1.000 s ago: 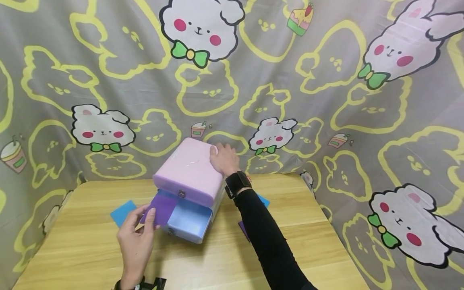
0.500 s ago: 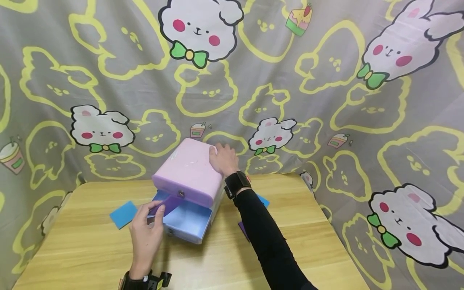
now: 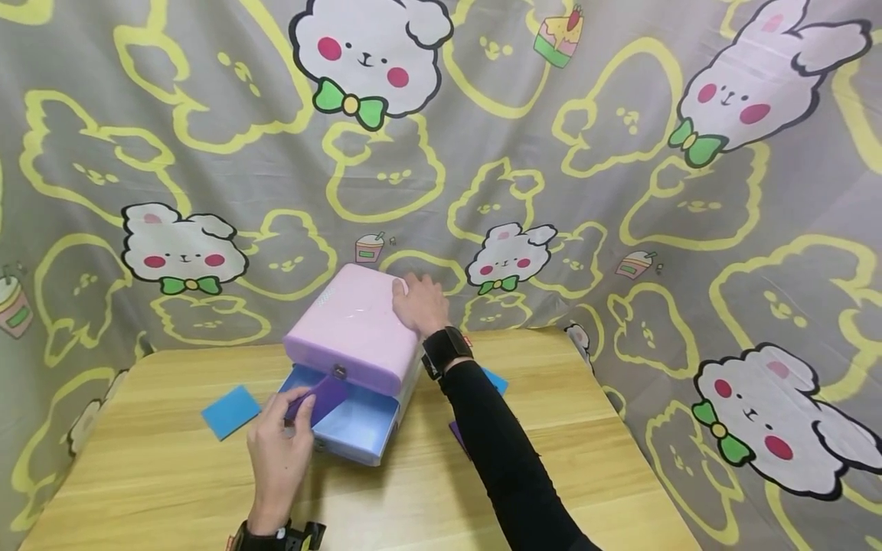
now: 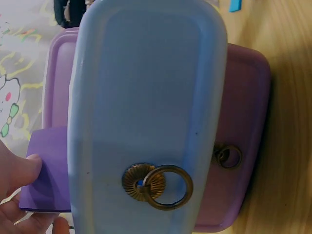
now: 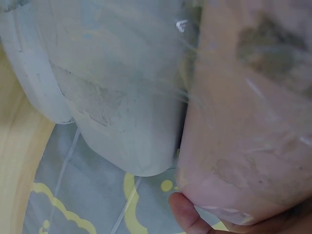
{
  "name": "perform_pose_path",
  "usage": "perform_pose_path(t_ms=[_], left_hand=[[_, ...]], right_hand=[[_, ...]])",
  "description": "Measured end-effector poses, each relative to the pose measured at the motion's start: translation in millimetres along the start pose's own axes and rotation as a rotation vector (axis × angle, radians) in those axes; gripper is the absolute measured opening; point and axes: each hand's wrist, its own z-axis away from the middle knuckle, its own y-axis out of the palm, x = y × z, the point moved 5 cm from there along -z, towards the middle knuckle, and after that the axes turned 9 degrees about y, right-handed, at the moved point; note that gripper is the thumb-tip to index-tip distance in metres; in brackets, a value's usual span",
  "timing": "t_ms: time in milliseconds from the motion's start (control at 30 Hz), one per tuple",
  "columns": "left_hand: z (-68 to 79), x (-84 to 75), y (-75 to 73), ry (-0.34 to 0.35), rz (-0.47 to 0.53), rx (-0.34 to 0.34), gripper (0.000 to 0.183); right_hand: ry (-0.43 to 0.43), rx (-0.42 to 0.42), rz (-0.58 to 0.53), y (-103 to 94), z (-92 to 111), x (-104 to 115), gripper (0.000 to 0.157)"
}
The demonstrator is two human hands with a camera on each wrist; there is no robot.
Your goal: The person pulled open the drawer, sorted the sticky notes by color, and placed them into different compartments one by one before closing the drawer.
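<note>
A small drawer box with a pink top (image 3: 347, 325) stands angled on the table, its blue drawer (image 4: 146, 97) pulled out. My left hand (image 3: 279, 451) pinches a flat purple card (image 3: 325, 402) between thumb and fingers. The card is tilted over the left part of the open drawer. In the left wrist view the drawer's front with its brass ring pull (image 4: 168, 187) hides part of the card. My right hand (image 3: 422, 304) holds the box's back right corner, and the right wrist view shows a fingertip (image 5: 184, 209) at the pink part's back edge.
A blue card (image 3: 230, 412) lies left of the box. To the right, another blue card (image 3: 494, 381) and a purple one (image 3: 458, 438) are partly covered by the right arm. A patterned curtain (image 3: 386, 191) hangs close behind the wooden table (image 3: 551, 436).
My left hand has moved right and brought the purple card further over the blue drawer, turning it from nearly face-on to tilted. The right hand keeps its place on the box.
</note>
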Motion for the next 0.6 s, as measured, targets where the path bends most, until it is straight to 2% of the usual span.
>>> perform_pose_path(t_ms=[200, 333, 600], left_hand=[[3.4, 2.5, 1.2, -0.002, -0.037, -0.013, 0.015], [2.6, 5.2, 3.8, -0.012, -0.036, 0.006, 0.018], [6.2, 16.2, 8.1, -0.113, -0.091, 0.064, 0.017]], right_hand=[[0.004, 0.011, -0.004, 2.5, 0, 0, 0.059], [0.009, 0.003, 0.003, 1.4, -2, -1, 0.059], [0.000, -0.004, 0.002, 2.8, -3, 2, 0.058]])
